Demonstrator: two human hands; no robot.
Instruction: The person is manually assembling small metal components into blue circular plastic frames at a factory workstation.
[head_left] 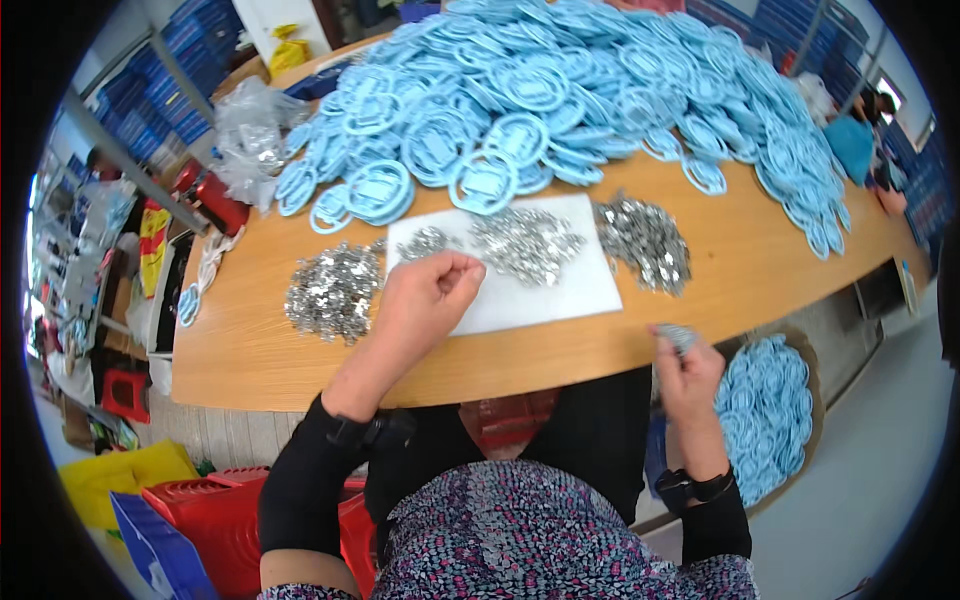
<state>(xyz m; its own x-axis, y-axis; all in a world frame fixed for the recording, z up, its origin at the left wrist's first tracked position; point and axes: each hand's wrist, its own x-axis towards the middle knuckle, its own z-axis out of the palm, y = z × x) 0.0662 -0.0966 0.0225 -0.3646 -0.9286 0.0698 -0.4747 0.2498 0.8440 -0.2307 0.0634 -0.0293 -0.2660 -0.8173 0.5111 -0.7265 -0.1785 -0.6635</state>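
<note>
My left hand (428, 298) is over the near left part of a white sheet (560, 306), its fingers curled into a pinch; anything in them is hidden. My right hand (690, 374), closed, is at the table's front edge, its fingertips around a small grey-blue piece (678, 338) too blurred to name. Small shiny silver metal pieces (528, 246) lie heaped on the sheet, with a smaller cluster (428, 240) beside them. One more silver pile (335, 290) rests left of the sheet, another (648, 244) to its right.
A large mound of light-blue round plastic pieces (520, 85) covers the far side of the wooden table (260, 360). More of them fill a container (768, 415) below the right edge. Clear plastic bags (250, 135) and a red flask (212, 195) are at the left; red stools (215, 515) stand below.
</note>
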